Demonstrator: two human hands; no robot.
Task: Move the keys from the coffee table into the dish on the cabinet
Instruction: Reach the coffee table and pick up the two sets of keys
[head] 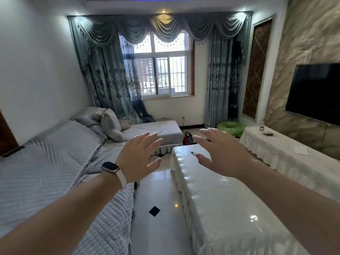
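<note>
A long sofa point(55, 172) under a quilted grey cover is filling the 9 o'clock side of the view, running away toward the window point(161, 70), which is sitting at 12 o'clock between heavy teal curtains point(103, 70). At 5 o'clock the coffee table point(230, 208), draped in a glossy white cover, is stretching away from the camera. At 3 o'clock a low cabinet point(287, 153) with a white frilled cloth is standing against the marbled wall, with a dark television point(316, 92) hanging above it. No dish is showing clearly on the cabinet; only a small bottle point(262, 126) and a dark flat object too small to identify are lying there.

Both forearms are reaching forward at mid-frame. The left hand point(139, 157), with a smartwatch point(110, 167) on its wrist, is hovering palm-down with fingers spread, holding nothing. The right hand point(219, 153) is likewise splayed and empty, hanging over the far end of the coffee table.

The keys point(192, 152) are lying as a small bluish glint on the far end of the coffee table, just at 9 o'clock of the right thumb, apart from it.
</note>
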